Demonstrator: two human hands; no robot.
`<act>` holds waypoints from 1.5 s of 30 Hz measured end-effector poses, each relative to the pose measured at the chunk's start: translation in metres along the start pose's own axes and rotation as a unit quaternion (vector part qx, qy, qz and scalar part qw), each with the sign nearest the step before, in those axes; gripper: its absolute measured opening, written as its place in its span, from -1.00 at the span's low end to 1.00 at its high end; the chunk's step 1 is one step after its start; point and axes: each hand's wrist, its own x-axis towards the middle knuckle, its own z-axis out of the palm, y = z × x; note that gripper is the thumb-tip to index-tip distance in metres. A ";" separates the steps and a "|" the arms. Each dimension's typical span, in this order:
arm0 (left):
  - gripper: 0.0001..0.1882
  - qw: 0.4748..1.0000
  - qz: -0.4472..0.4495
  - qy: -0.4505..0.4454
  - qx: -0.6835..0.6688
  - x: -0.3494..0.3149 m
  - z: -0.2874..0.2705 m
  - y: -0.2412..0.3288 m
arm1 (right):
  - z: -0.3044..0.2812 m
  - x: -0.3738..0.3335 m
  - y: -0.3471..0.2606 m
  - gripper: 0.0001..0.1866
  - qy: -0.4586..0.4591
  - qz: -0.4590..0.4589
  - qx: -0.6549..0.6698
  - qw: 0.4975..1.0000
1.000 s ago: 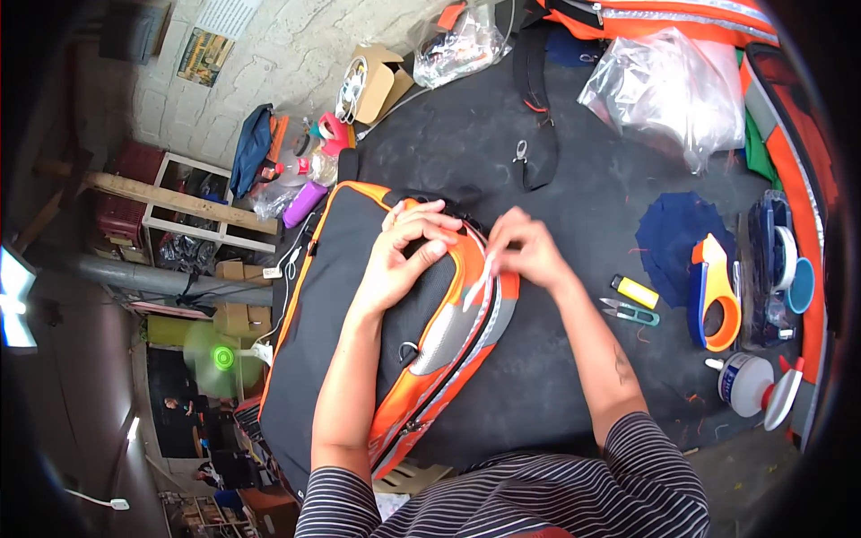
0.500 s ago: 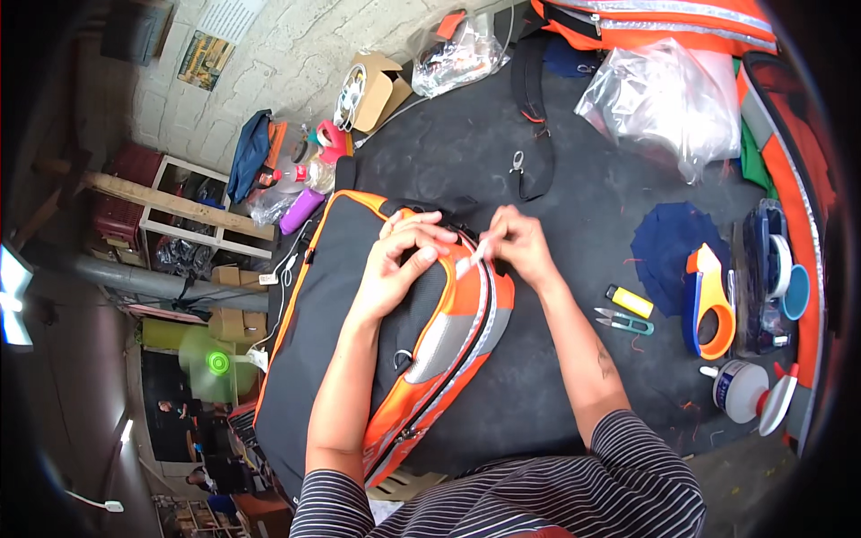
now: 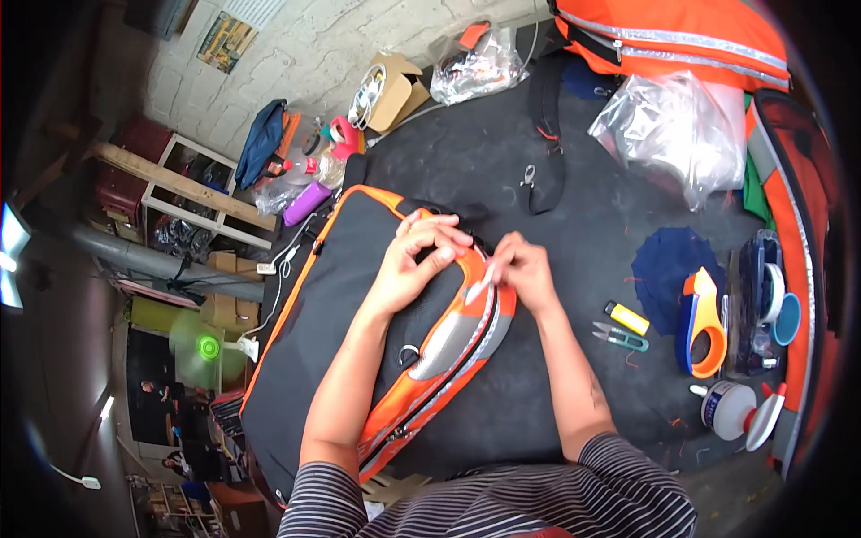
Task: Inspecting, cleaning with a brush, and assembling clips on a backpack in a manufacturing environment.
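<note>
A black bag (image 3: 314,296) with orange trim lies across the dark table before me. Along its orange side panel (image 3: 421,399) run a black zipper and silver reflective strips. My left hand (image 3: 420,260) bends over the far corner of that panel, thumb and fingers closed on the bag's edge. Close by on the right, my right hand (image 3: 523,273) is closed in a pinch at the zipper's far end. A small whitish piece (image 3: 478,285) shows beside its fingertips; what the pinch holds is hidden. A metal ring (image 3: 409,355) sits on the bag's side.
Right of my forearm lie a yellow lighter (image 3: 627,318), thread snips (image 3: 620,337), a tape dispenser (image 3: 703,327) and a white bottle (image 3: 728,411). Further off are a strap with a metal clip (image 3: 528,177), clear plastic bags (image 3: 668,134) and another orange bag (image 3: 673,40).
The view has shifted slightly, so most things sit a little differently in it. Both hands stay at the same corner of the bag, the right one slightly nearer to me along the zipper.
</note>
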 end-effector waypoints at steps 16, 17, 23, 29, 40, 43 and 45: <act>-0.81 1.000 0.003 0.011 0.013 -0.001 0.001 -0.005 | 0.003 -0.011 0.009 -0.89 0.008 -0.038 -0.011 0.999; -0.82 1.000 0.001 0.016 0.000 0.000 0.001 -0.005 | 0.001 -0.013 0.009 -0.89 -0.031 -0.095 -0.099 0.990; -0.82 1.000 0.015 0.010 0.006 0.000 0.001 -0.006 | -0.004 -0.020 0.012 -0.86 -0.053 -0.035 -0.028 0.998; -0.81 1.000 0.003 0.006 0.011 -0.001 0.000 -0.005 | -0.017 -0.009 0.002 -0.89 -0.095 -0.020 -0.144 0.985; -0.82 1.000 0.013 0.008 -0.010 -0.003 0.001 -0.006 | -0.002 -0.001 -0.010 -0.86 -0.024 0.029 -0.012 0.999; -0.80 1.000 0.015 0.004 -0.006 -0.001 -0.001 -0.010 | 0.000 -0.001 -0.006 -0.88 0.013 -0.020 -0.073 0.997; -0.77 1.000 0.014 0.003 -0.013 0.001 -0.001 -0.011 | 0.000 -0.004 -0.007 -0.91 0.058 0.021 -0.078 0.995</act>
